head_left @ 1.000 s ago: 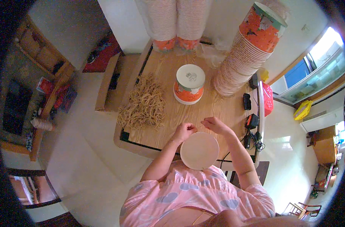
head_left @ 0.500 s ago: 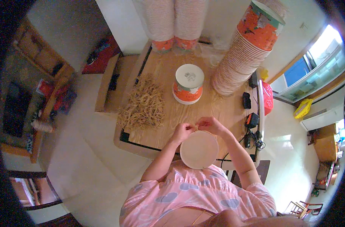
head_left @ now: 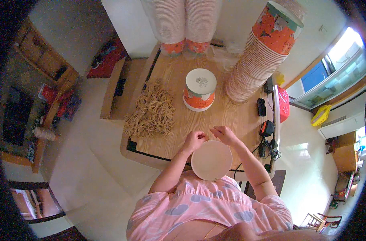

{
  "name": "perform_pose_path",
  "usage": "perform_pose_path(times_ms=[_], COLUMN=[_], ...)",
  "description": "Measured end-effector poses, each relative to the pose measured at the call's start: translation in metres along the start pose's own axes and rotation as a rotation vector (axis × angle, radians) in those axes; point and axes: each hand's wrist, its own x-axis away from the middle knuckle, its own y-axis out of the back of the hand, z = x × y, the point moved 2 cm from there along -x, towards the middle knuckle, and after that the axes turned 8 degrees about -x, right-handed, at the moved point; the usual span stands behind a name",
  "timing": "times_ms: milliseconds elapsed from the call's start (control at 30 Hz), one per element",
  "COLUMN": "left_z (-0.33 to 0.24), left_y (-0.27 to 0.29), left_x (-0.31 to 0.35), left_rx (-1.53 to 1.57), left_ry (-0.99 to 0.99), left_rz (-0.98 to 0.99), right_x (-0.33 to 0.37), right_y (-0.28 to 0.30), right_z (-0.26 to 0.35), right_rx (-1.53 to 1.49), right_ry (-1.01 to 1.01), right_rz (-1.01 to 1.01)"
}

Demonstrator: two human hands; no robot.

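Note:
A pale round paper tub (head_left: 212, 160) rests against my front at the table's near edge, its wide white round side facing up. Both hands meet at its far rim. My left hand (head_left: 196, 140) is closed in a pinch beside the rim, and a bit of tan cord seems to show at its fingertips. My right hand (head_left: 225, 135) is also pinched, just right of it, a small gap between the two. What its fingers hold is too small to make out. Left of my hands lies a tangled heap of tan cords (head_left: 152, 112).
An orange-and-green paper tub (head_left: 199, 96) stands upside down mid-table, small clear pieces on top. A tall leaning stack of tubs (head_left: 255, 60) is at the right; wrapped stacks (head_left: 171, 24) stand behind. Black adapters and cables (head_left: 266, 128) line the right edge. A cardboard box (head_left: 120, 92) sits left.
My right hand has drawn its fingers together and shifted slightly right, away from the left hand. The left hand and the tub have hardly moved.

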Motion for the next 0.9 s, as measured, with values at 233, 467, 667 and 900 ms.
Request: perform_pose_path(times_ms=[233,467,667,900], left_z=[-0.042,-0.016,0.019,-0.001], left_y=[0.039,0.018,0.001,0.008], left_x=[0.025,-0.02,-0.03,-0.023], left_rx=[-0.106,-0.007,-0.056,-0.207], left_ry=[-0.166,-0.175,-0.316,-0.398], left_rz=[0.013,0.097,0.027,-0.032], right_x=[0.0,-0.02,-0.029,-0.024], right_y=[-0.003,-0.013,-0.01,-0.01], right_z=[-0.011,-0.006,-0.01,0.001], right_rx=[-0.009,0.055,0.129,0.062], right_ry=[0.118,0.156,0.057,0.023], right_rz=[-0.069,-0.047,-0.143,-0.14])
